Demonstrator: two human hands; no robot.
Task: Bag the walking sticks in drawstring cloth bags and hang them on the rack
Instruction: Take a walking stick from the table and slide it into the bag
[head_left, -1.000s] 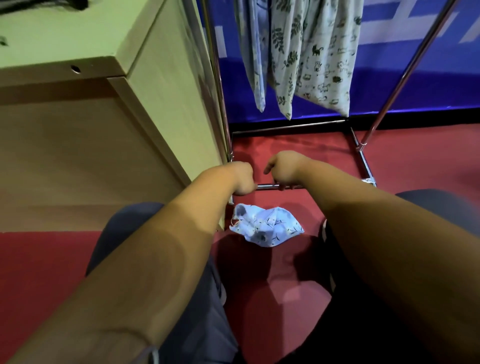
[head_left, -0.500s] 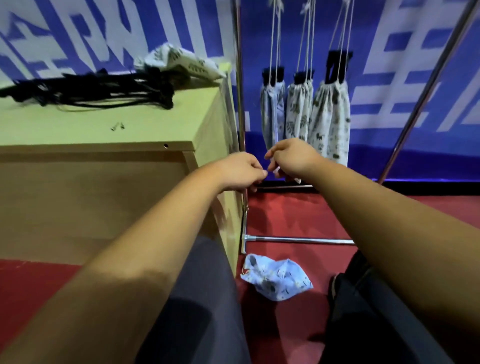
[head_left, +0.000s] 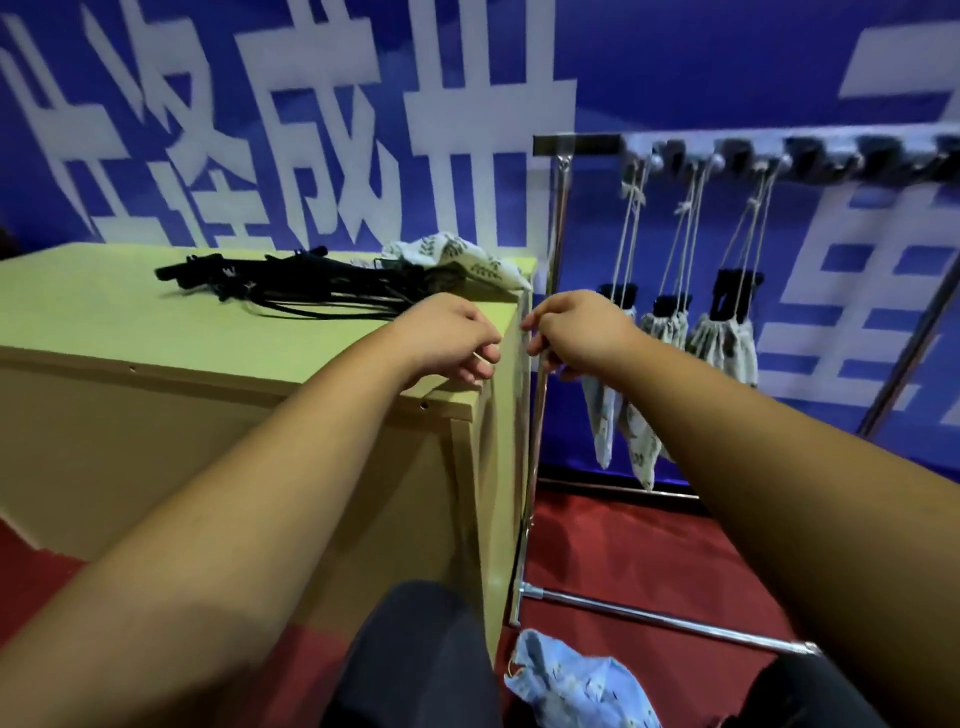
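Note:
A pile of black folded walking sticks (head_left: 291, 286) lies on the pale wooden cabinet (head_left: 156, 332), with a leaf-print cloth bag (head_left: 457, 257) beside it at the far right corner. Three bagged sticks (head_left: 727, 338) hang by drawstrings from the rack's hook bar (head_left: 779, 156). A light blue cloth bag (head_left: 571, 680) lies crumpled on the red floor by my knee. My left hand (head_left: 457, 338) hovers over the cabinet's right edge, fingers curled, a thin pale strand showing at its fingertips. My right hand (head_left: 576, 332) is curled too, in front of the rack's upright pole (head_left: 556, 234); nothing shows in it.
The chrome rack's base bar (head_left: 649, 618) crosses the floor right of the cabinet, and a slanted leg (head_left: 904, 364) rises at the right. A blue banner (head_left: 675, 78) with white characters fills the background. My dark-trousered knees are at the bottom.
The view has risen from the floor to the cabinet top and the rack's hooks. Both hands came up from near the base bar to cabinet height, still close together.

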